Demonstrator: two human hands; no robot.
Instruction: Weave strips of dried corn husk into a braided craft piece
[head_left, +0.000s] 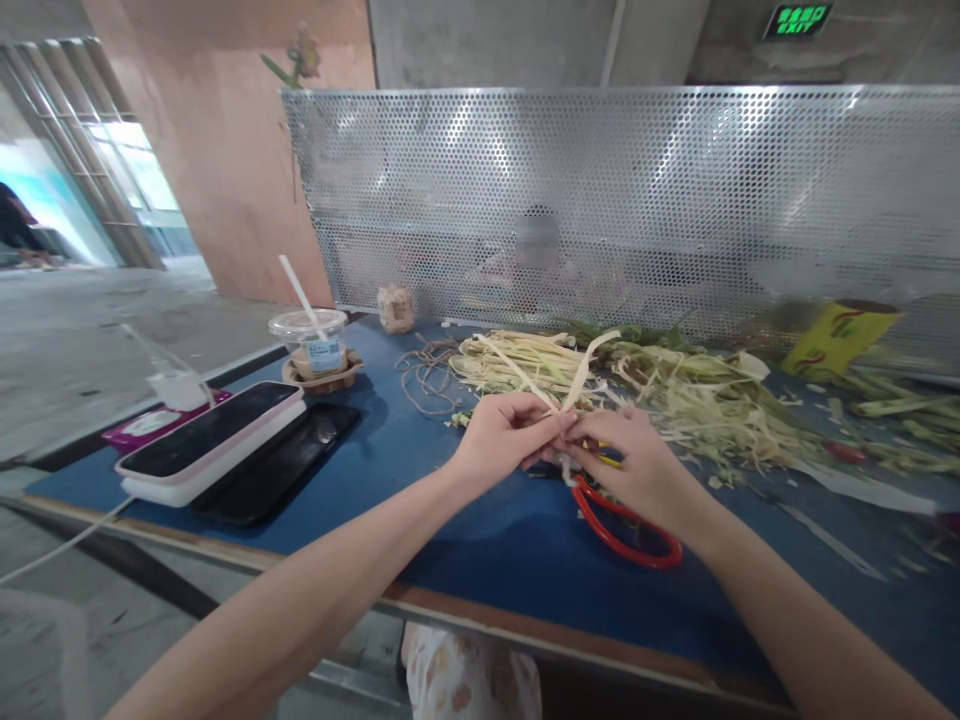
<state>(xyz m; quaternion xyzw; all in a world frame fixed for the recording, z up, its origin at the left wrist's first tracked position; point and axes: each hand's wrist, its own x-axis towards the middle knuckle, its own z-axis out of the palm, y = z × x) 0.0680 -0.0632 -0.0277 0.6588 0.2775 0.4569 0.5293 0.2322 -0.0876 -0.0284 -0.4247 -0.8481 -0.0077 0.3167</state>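
Note:
Both hands meet over the blue table, pinching pale dried husk strips point(581, 372) whose loose ends stick up in a V. My left hand point(510, 432) is closed, thumb and forefinger pressed on the strips' base. Against it, my right hand point(619, 450) is closed around the same base; its fingertips are partly hidden. A whitish twisted end point(568, 468) hangs below the fingers. Beneath my right hand lies a red loop-shaped handle point(626, 545), perhaps of scissors, with the rest covered. Just behind the hands is a pile of pale husk strips point(525, 362).
Leafy husks point(697, 390) spread to the right, near a yellow container point(840, 338). Brown cord point(431, 375) lies left of the pile. At left stand a lidded cup with a straw point(311, 340), phones point(217, 430) and a purple pack point(142, 425). A perforated metal screen point(450, 200) borders the back.

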